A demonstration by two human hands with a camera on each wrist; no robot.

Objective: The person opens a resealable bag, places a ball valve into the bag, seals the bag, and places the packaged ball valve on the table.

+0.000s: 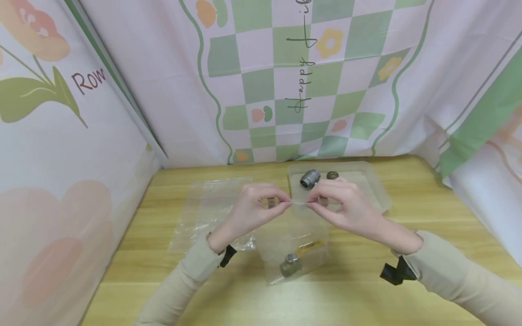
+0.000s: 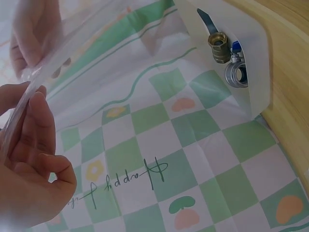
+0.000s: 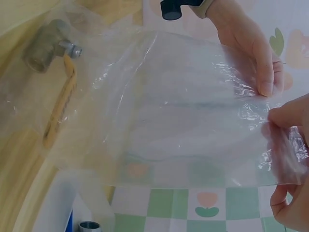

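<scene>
A clear plastic bag [image 1: 275, 246] hangs upright between my two hands over the table. My left hand [image 1: 253, 206] pinches its top edge between thumb and fingers. A short way to the right, my right hand [image 1: 352, 210] pinches the same edge. Inside the bag, at the bottom, lies a ball valve [image 3: 43, 50] with an orange-yellow lever handle [image 3: 60, 108]. The left wrist view shows the bag's edge [image 2: 72, 36] running taut between the fingertips. Creased film covers part of my right fingers in the right wrist view.
A pale shallow tray [image 1: 377, 185] stands at the back right, partly behind my right hand. It holds a grey metal valve [image 1: 310, 179] and a brass valve [image 2: 219, 48]. Another clear bag [image 1: 200, 208] lies flat on the wooden table at the left. Printed curtains enclose the table.
</scene>
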